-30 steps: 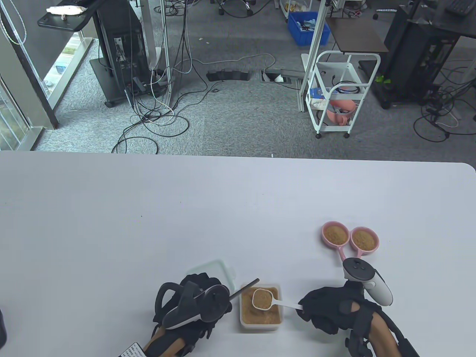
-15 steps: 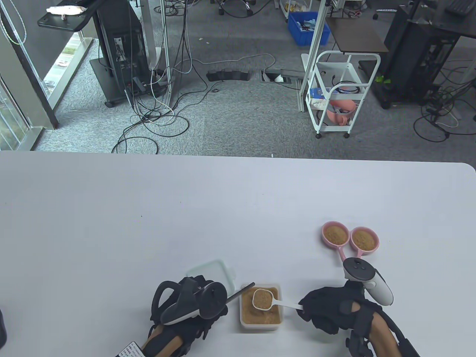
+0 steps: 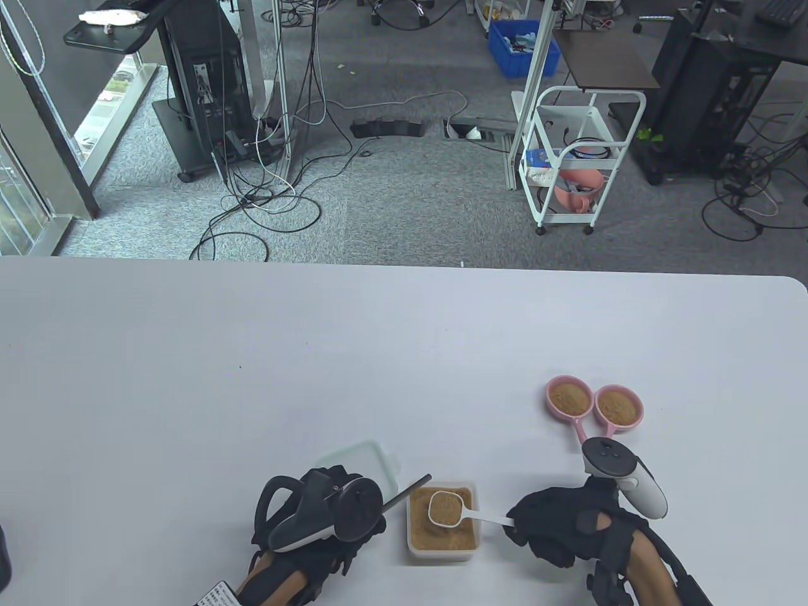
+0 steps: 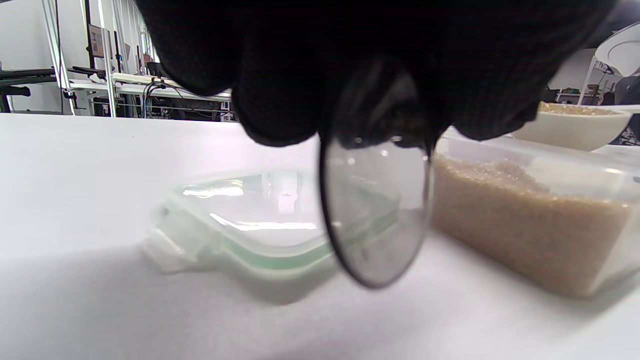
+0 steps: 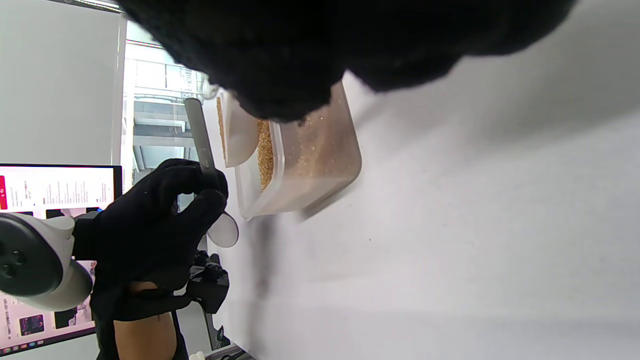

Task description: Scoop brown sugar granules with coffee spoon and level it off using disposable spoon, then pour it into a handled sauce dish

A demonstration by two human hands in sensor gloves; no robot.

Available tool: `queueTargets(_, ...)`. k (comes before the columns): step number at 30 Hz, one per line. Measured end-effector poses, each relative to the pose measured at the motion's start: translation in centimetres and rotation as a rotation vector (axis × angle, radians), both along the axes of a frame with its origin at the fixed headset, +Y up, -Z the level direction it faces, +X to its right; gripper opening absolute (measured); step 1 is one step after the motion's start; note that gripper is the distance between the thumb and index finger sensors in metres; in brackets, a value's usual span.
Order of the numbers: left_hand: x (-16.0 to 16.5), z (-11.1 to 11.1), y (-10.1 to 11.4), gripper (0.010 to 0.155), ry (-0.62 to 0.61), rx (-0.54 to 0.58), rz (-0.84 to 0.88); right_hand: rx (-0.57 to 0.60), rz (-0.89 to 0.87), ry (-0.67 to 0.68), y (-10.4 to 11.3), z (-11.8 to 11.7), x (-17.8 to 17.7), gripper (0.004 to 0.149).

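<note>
One square clear tub (image 3: 442, 549) of grainy brown sugar (image 3: 435, 536) sits on the white desk (image 3: 252, 379); the right hand (image 3: 555, 527) pinches a white spoon (image 3: 451, 509) — heaped, above the tub; the left hand (image 3: 322, 517) grips a smoky see-through plastic spoon (image 4: 375, 220), bowl down, beside a clear lid (image 3: 360, 461); two round pink handled dishes (image 3: 593, 404) of sugar stand well apart.
</note>
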State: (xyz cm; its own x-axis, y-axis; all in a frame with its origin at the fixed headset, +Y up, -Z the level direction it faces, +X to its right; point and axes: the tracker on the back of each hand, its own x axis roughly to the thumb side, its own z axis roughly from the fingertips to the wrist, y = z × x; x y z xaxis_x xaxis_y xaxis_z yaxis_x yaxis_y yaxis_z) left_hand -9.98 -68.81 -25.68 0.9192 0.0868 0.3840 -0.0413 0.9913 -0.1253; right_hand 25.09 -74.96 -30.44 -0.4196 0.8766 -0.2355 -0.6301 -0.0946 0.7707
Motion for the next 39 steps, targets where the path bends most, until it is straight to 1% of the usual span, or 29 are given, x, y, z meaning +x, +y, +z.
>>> queueTargets(6, 0.5, -0.1, -1.0, 0.04, -0.01, -0.036, -0.05, 0.001, 0.009, 0.001, 0.0, 0.0, 0.0, 0.043)
queueTargets(11, 0.4, -0.2, -1.0, 0.04, -0.007, -0.035, -0.042, 0.001, 0.013, 0.003, 0.0, 0.0, 0.0, 0.044)
queueTargets(13, 0.0, -0.3, -0.7, 0.04, 0.005, -0.027, -0.03, 0.001, 0.011, 0.003, 0.0, 0.0, 0.0, 0.043)
queueTargets(15, -0.8, -0.5, 0.1, 0.04, 0.04, -0.009, -0.004, 0.004, 0.009, 0.003, 0.0, 0.0, 0.0, 0.044)
queueTargets(17, -2.2, -0.9, 1.1, 0.04, 0.099, 0.021, 0.037, 0.006, 0.005, 0.0, 0.0, 0.0, 0.0, 0.043)
queueTargets(19, -4.2, -1.4, 1.7, 0.04, 0.177, 0.035, 0.069, 0.009, 0.005, -0.001, 0.1, 0.0, 0.0, 0.044)
queueTargets(21, -6.5, -2.2, 1.9, 0.04, 0.275, 0.038, 0.073, 0.011, 0.007, 0.0, 0.0, 0.0, 0.0, 0.043)
queueTargets(24, -9.0, -3.2, 1.3, 0.04, 0.385, 0.022, 0.049, 0.011, 0.008, -0.001, 0.0, 0.0, 0.0, 0.043)
queueTargets(27, -10.9, -4.2, 0.0, 0.039, 0.465, -0.034, 0.02, 0.015, 0.013, -0.003, 0.0, 0.0, 0.1, 0.043)
queueTargets(33, -12.4, -5.4, -1.7, 0.039, 0.536, -0.096, -0.057, 0.017, 0.017, -0.004, 0.0, 0.0, 0.1, 0.044)
queueTargets(39, -12.6, -5.9, -3.0, 0.039, 0.557, -0.135, -0.124, 0.018, 0.022, -0.003, 0.0, 0.0, 0.1, 0.044)
